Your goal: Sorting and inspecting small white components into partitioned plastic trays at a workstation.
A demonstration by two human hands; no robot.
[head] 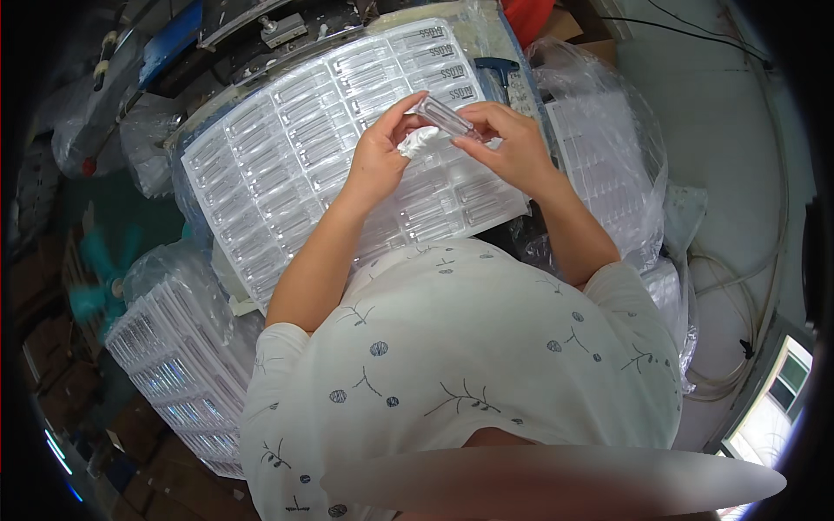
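Note:
Between my two hands is a small clear plastic tube point(445, 116), tilted above a large white tray. My left hand point(389, 148) grips its upper left end and also has a crumpled white cloth or tissue point(417, 141) tucked in it. The fingers and thumb of my right hand point(508, 144) pinch the tube's lower right end. Beneath both hands lies the compartment tray point(281, 102), filled with rows of similar clear pieces. Four pieces at its top right bear dark printed lettering.
A T-handled hex key point(498, 64) lies beyond the tray. Bagged trays point(593, 156) stand at the right, and stacked trays point(176, 378) at the lower left beside a teal fan point(104, 286). Machine parts point(283, 30) border the table's far edge. Hoses point(736, 384) hang at the right wall.

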